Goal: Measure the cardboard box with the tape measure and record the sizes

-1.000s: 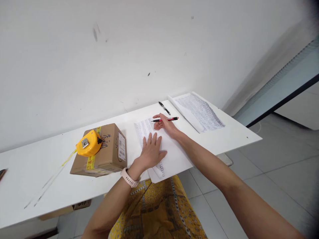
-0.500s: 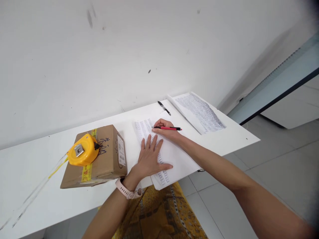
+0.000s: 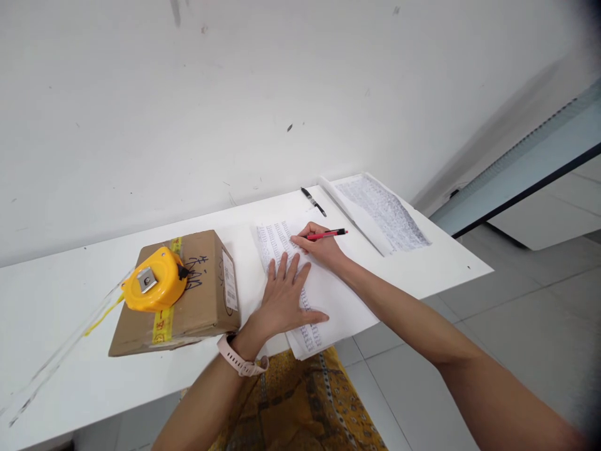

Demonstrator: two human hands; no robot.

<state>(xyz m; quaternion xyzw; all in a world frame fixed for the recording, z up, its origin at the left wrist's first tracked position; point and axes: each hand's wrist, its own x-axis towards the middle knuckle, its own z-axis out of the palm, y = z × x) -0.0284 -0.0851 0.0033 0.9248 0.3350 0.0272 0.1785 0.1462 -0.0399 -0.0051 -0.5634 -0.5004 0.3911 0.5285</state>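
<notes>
Lowered to the written sheet (image 3: 328,291) since a second ago, the red-and-black pen (image 3: 326,235) is pinched in the right hand (image 3: 322,245) at the sheet's far part, its tip too small to tell whether it touches, while the left hand (image 3: 284,304) lies flat, fingers spread and grasping nothing, across the sheet's left side. Left of the sheet stands a cardboard box (image 3: 200,304) topped by a yellow tape measure (image 3: 166,285); beyond the sheet lies a black pen (image 3: 313,202), and to its right a densely marked paper (image 3: 382,210), all on the white tabletop (image 3: 446,263).
</notes>
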